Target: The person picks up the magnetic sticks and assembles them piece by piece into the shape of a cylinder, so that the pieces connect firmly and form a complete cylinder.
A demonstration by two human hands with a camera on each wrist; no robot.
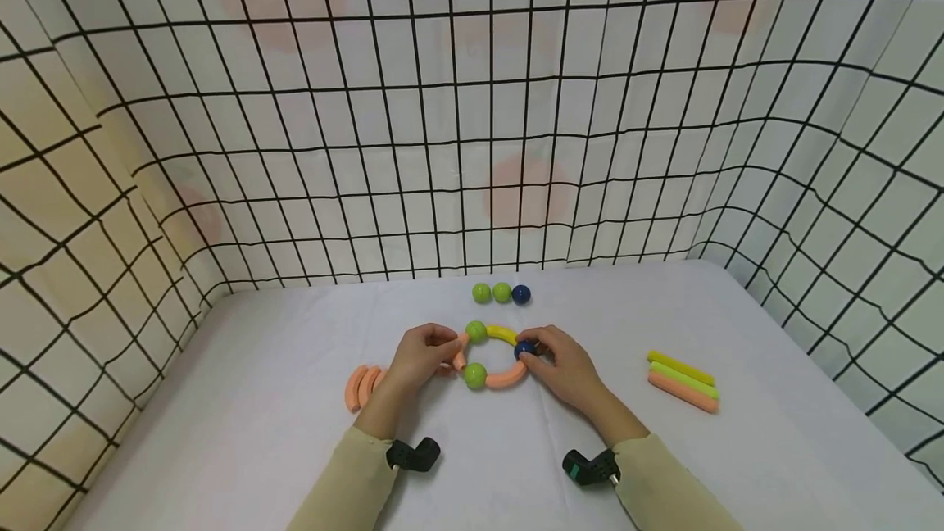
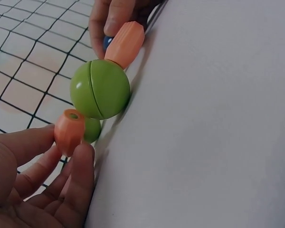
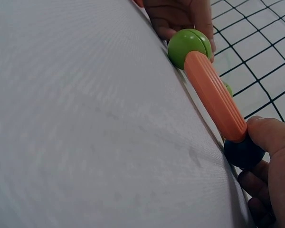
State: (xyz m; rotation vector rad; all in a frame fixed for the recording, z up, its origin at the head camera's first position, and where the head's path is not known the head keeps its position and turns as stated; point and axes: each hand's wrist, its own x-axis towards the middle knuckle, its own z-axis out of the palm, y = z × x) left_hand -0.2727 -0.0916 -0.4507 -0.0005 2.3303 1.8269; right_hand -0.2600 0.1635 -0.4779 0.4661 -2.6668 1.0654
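In the head view, a small ring of toy balls and curved sticks lies between the hands. My left hand (image 1: 419,355) pinches an orange curved stick (image 2: 68,135) between thumb and fingers; its open end, with a hole, faces the left wrist view beside the lower green ball (image 1: 475,376). The right hand (image 1: 566,365) grips a dark blue ball (image 1: 524,348), where another orange curved stick (image 3: 214,97) ends. That stick runs from the blue ball to the lower green ball. At the back of the ring, a yellow curved stick (image 1: 502,334) reaches from the upper green ball (image 1: 475,331) towards the blue ball.
Behind the ring, two green balls (image 1: 491,292) and a dark blue ball (image 1: 520,295) stand in a row. Several orange curved sticks (image 1: 356,388) lie left, partly behind the left arm. Yellow, lime and orange straight sticks (image 1: 683,392) lie right. Black-grid netting (image 1: 472,146) surrounds the white table.
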